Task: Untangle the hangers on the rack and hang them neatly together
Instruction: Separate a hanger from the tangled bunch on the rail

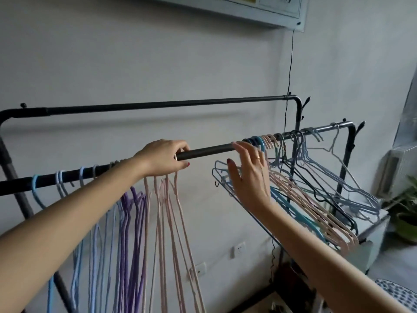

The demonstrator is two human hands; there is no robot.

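Observation:
A black rack has a near rail [203, 152] and a higher far rail [158, 105]. My left hand [162, 158] curls over the near rail and grips the hooks of several pink hangers [171, 222] that hang straight below it. Purple hangers [133, 222] and light blue hangers [76, 245] hang to their left. My right hand [248, 177] is spread with straight fingers against the tangled bunch of blue, pink and dark hangers [316, 199] on the rail's right half. Those hangers lie tilted and crossed over one another.
A white wall with sockets [238, 249] stands behind the rack. A black cable [290, 68] drops from a wall unit to the far rail. A potted plant [406, 213] and a grey box [372, 231] stand at the right.

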